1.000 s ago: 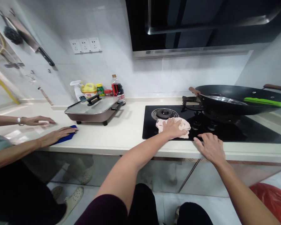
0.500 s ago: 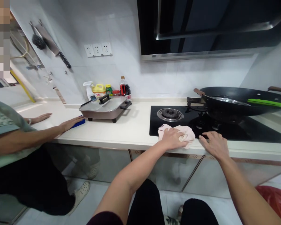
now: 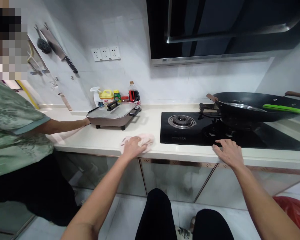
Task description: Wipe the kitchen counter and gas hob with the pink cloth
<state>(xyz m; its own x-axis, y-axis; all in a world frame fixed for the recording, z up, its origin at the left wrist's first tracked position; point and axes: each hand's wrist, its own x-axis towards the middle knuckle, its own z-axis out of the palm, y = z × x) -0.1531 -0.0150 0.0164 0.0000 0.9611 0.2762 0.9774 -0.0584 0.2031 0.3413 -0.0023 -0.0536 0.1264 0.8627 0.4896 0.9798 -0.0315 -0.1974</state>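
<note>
My left hand (image 3: 133,147) presses a crumpled pale pink cloth (image 3: 148,140) onto the white countertop (image 3: 107,140), left of the black gas stove (image 3: 187,136). Its fingers are curled over the cloth. My right hand (image 3: 229,152) rests on the counter's front strip at the stove's front edge, fingers apart and holding nothing. Behind the cloth stands a brown electric pan (image 3: 107,120) with a glass lid. On the stove's right side sits a large black wok (image 3: 255,116), with a bright green handle (image 3: 283,108) lying inside it.
At the left, a co-worker in a green shirt (image 3: 17,133) reaches an arm behind the electric pan. A spray bottle (image 3: 96,96), a yellow jug (image 3: 107,95) and a dark sauce bottle (image 3: 134,94) line the wall. A cleaver (image 3: 56,46) hangs there. The range hood (image 3: 215,30) overhangs the stove.
My left hand has slid the cloth leftward from the stove's front edge onto the counter. My right hand stays put. The co-worker's arm has moved to the electric pan; the blue block is out of sight.
</note>
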